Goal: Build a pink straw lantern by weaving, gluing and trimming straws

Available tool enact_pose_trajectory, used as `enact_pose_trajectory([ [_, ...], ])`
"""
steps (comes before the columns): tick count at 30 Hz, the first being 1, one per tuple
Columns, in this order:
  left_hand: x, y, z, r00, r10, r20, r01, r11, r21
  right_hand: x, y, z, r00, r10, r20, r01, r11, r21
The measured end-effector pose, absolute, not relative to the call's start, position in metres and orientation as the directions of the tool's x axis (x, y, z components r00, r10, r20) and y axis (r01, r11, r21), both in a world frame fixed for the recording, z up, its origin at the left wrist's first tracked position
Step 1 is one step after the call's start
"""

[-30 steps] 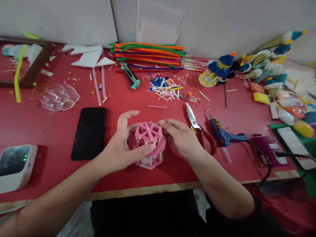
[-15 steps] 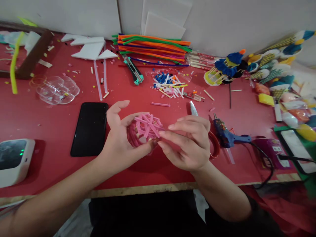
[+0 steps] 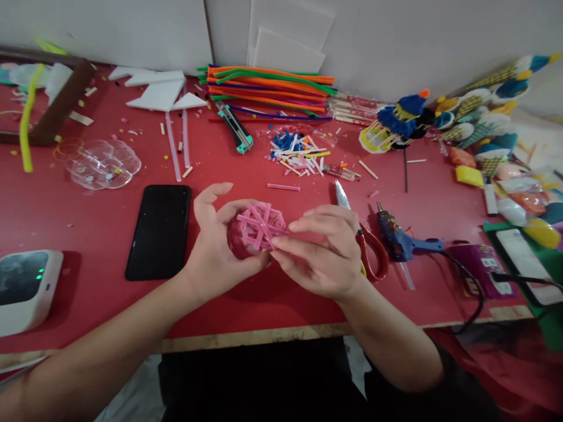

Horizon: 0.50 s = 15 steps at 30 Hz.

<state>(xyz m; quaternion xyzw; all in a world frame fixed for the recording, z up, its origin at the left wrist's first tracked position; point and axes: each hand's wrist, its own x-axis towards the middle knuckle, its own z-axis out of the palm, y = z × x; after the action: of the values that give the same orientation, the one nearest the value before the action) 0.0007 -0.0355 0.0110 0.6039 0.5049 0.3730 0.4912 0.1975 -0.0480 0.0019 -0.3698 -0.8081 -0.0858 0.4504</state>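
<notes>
My left hand (image 3: 213, 240) curls around a small round craft (image 3: 263, 224) made of crossed pink strips, thumb below it and fingers behind. A darker pink, shiny rounded part shows against the palm; I cannot tell what it is made of. From the right, my right hand (image 3: 323, 249) pinches the lower right edge of the pink lattice between thumb and fingertips. Just beyond the right hand lie scissors (image 3: 378, 255) with red handles. A loose pink strip (image 3: 284, 187) rests on the table above the craft.
A blue glue gun (image 3: 398, 237) with a black cord lies at right. Left of my hands is a black phone (image 3: 159, 231). Further back are a cutter (image 3: 236, 129), pipe cleaners (image 3: 272, 85), a pile of coloured scraps (image 3: 301, 153) and a clear flower-shaped tray (image 3: 103, 164).
My right hand has shifted slightly left, gripping lower on the pink lattice, which has turned a little. More of the scissors' handles shows now. My left hand keeps its hold.
</notes>
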Motion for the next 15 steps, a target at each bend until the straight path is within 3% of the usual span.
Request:
enact_pose_trajectory([
  [4,0.004,-0.033,0.019,0.226,0.974,-0.008,0.338,-0.071,0.939,0.198,-0.047,0.002,-0.356,0.527,0.772,0.645,0.736,-0.205],
  [9,0.005,-0.033,0.022,0.263,0.964,-0.031,0.319,-0.057,0.946,0.198,-0.046,0.0,-0.366,0.543,0.755,0.643,0.734,-0.217],
  [15,0.003,-0.031,0.008,0.273,0.959,0.082,0.286,-0.162,0.944,0.198,-0.045,-0.002,-0.367,0.536,0.76,0.634,0.743,-0.218],
])
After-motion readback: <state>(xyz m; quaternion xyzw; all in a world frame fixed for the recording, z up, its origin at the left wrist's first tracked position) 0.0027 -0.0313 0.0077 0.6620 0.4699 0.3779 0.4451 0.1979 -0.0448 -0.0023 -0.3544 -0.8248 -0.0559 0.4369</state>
